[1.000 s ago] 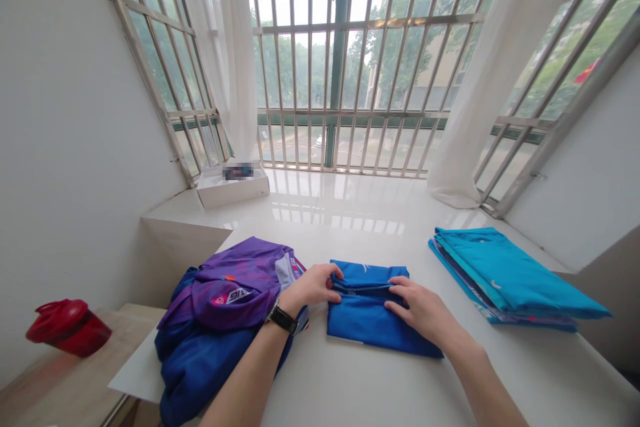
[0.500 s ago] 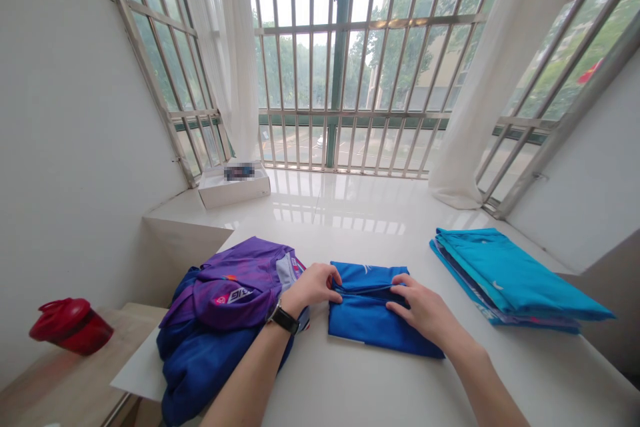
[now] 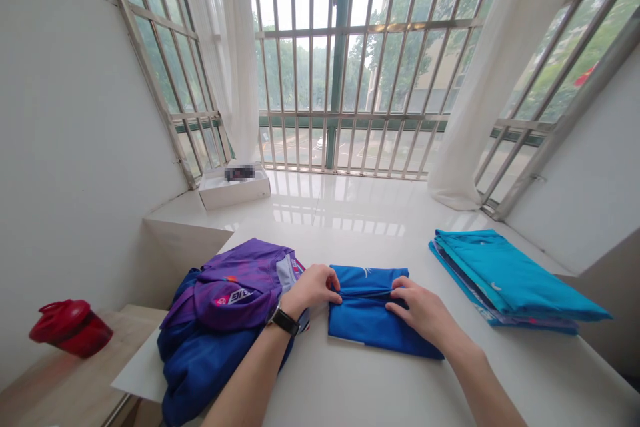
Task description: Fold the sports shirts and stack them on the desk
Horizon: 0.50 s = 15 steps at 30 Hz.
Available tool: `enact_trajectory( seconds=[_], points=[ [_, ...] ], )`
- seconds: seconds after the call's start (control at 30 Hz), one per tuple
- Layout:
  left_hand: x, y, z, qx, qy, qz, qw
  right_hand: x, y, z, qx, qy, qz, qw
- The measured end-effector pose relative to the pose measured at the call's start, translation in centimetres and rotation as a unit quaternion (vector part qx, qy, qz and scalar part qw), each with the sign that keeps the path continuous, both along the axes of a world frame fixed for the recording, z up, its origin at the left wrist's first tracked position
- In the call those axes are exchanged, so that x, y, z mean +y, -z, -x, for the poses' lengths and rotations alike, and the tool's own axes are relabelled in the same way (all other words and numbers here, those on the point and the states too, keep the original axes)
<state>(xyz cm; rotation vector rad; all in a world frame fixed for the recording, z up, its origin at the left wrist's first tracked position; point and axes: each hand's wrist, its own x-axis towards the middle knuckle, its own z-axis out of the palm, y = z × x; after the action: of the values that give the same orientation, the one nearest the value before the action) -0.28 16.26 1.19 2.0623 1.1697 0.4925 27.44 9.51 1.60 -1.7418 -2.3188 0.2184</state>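
A blue shirt (image 3: 373, 317), folded into a flat rectangle with a seam-like fold across its middle, lies on the white surface in front of me. My left hand (image 3: 316, 288), with a dark watch on the wrist, pinches the shirt's left side at that fold. At the right end of the same fold, my right hand (image 3: 417, 307) grips the cloth between thumb and fingers. Left of my hands is a rumpled purple shirt (image 3: 235, 280) heaped over dark blue cloth (image 3: 200, 367). Folded turquoise clothes (image 3: 520, 273) are stacked on the right.
A white box (image 3: 235, 192) stands at the back left by the barred window (image 3: 345, 67). Below on the left, a red lidded container (image 3: 73, 328) rests on a lower wooden surface (image 3: 55, 377). White curtains (image 3: 460, 133) hang down to the ledge.
The fold across the blue shirt looks flatter and more closed between my hands. Both hands stay in almost the same place.
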Motion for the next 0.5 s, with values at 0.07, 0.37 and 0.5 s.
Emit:
enact_trajectory(
  seconds=[0.07, 0.37, 0.5],
  points=[
    [0.06, 0.08, 0.01, 0.000, -0.001, 0.003, 1.000, -0.04, -0.05, 0.05, -0.001, 0.000, 0.006, 1.000],
    [0.18, 0.52, 0.11, 0.004, -0.014, 0.010, 1.000, 0.00, -0.30, 0.30, -0.005, 0.001, 0.019, 1.000],
    [0.14, 0.31, 0.09, 0.016, -0.004, 0.001, 1.000, -0.04, -0.42, 0.33, -0.003, 0.005, 0.032, 0.999]
  ],
)
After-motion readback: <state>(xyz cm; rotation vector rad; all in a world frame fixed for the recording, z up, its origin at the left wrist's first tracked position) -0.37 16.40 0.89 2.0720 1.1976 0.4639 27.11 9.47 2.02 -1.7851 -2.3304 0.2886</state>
